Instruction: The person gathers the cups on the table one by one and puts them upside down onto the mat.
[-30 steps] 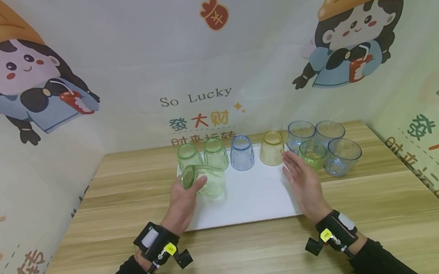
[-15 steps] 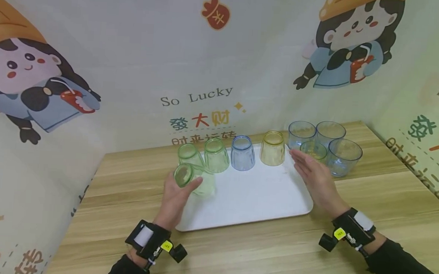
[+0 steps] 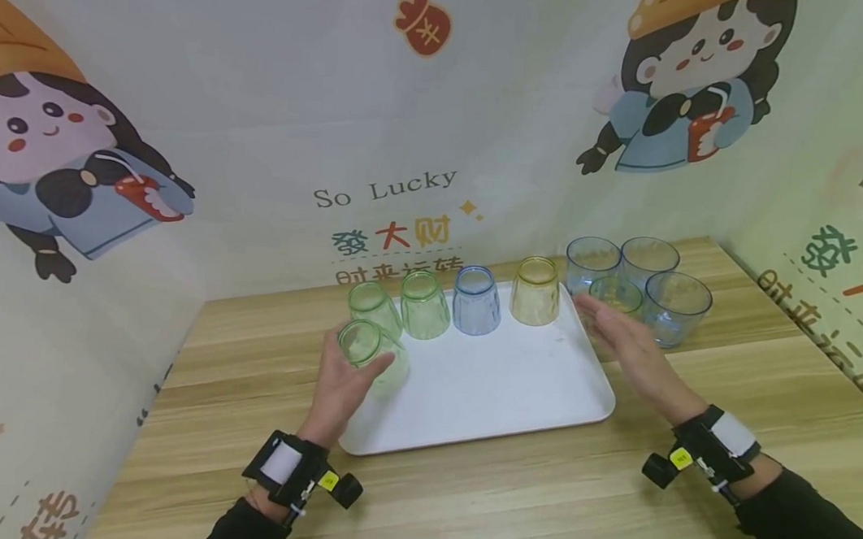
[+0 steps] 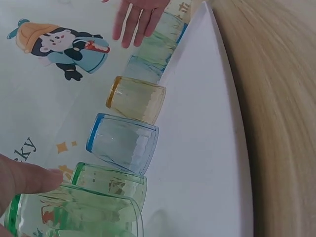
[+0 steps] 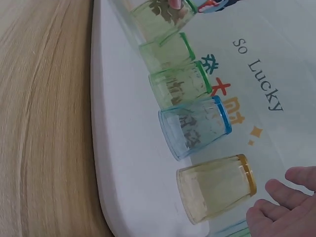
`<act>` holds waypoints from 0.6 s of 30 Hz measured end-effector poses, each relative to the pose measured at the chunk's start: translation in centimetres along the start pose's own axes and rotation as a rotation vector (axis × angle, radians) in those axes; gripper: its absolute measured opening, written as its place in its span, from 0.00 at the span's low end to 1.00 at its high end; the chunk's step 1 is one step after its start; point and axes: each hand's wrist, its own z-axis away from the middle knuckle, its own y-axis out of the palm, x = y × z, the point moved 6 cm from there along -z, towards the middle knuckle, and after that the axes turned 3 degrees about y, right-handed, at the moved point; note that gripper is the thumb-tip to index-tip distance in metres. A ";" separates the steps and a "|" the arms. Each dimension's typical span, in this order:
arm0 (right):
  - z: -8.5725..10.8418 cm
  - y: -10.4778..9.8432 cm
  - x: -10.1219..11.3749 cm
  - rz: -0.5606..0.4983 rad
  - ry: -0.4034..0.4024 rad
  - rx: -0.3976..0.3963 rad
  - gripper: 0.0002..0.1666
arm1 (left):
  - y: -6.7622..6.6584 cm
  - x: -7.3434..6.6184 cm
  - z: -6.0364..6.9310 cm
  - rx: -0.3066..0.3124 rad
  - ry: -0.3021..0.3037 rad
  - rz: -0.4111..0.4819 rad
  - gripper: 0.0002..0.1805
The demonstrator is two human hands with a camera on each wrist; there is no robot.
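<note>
My left hand (image 3: 341, 383) grips a green glass (image 3: 390, 361), thumb on its near side, at the left end of a white tray (image 3: 483, 394). That glass is upside down; whether its rim touches the tray I cannot tell. Behind it along the tray's far edge stand upturned glasses: two green ones (image 3: 425, 306), a blue one (image 3: 477, 304) and a yellow one (image 3: 536, 295). My right hand (image 3: 632, 345) has its fingers extended and holds nothing. It hovers by the tray's right edge, in front of a green glass (image 3: 609, 293) that it partly hides.
Right of the tray, three blue glasses (image 3: 674, 311) stand mouth up around that green glass on the wooden table (image 3: 733, 383). A printed cloth backdrop (image 3: 278, 131) rises directly behind the table.
The tilted green glass in my left hand has turned more upright and moved left. My right hand has drawn away to the right from beside the yellow glass.
</note>
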 end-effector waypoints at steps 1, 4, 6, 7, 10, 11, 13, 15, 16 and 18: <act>0.0 0.0 0.1 0.029 -0.001 0.007 0.31 | 0.0 0.0 0.0 0.000 0.000 -0.012 0.45; -0.1 -0.2 0.2 0.143 0.016 0.040 0.31 | -0.1 0.0 -0.1 0.003 -0.001 -0.035 0.46; -0.1 -0.3 0.2 0.219 0.039 0.071 0.32 | -0.1 -0.1 -0.2 0.004 -0.006 -0.048 0.46; 0.0 -0.2 0.3 0.248 0.048 0.091 0.32 | -0.1 -0.1 -0.3 0.004 -0.006 -0.051 0.46; 0.0 -0.1 0.4 0.336 0.056 0.140 0.33 | -0.1 0.0 -0.4 0.005 -0.004 -0.062 0.45; 0.1 0.0 0.4 0.353 0.052 0.151 0.33 | -0.2 0.0 -0.4 0.006 0.000 -0.066 0.45; 0.1 0.1 0.4 0.391 0.028 0.167 0.34 | -0.2 0.0 -0.5 0.009 0.003 -0.076 0.45; 0.1 0.2 0.3 0.426 0.003 0.177 0.34 | -0.2 0.0 -0.6 0.012 0.004 -0.084 0.45; 0.1 0.2 0.2 0.444 -0.007 0.181 0.35 | -0.2 0.0 -0.6 0.011 0.003 -0.088 0.46; 0.2 0.2 0.0 0.481 -0.016 0.189 0.36 | -0.2 0.1 -0.6 0.012 -0.002 -0.093 0.46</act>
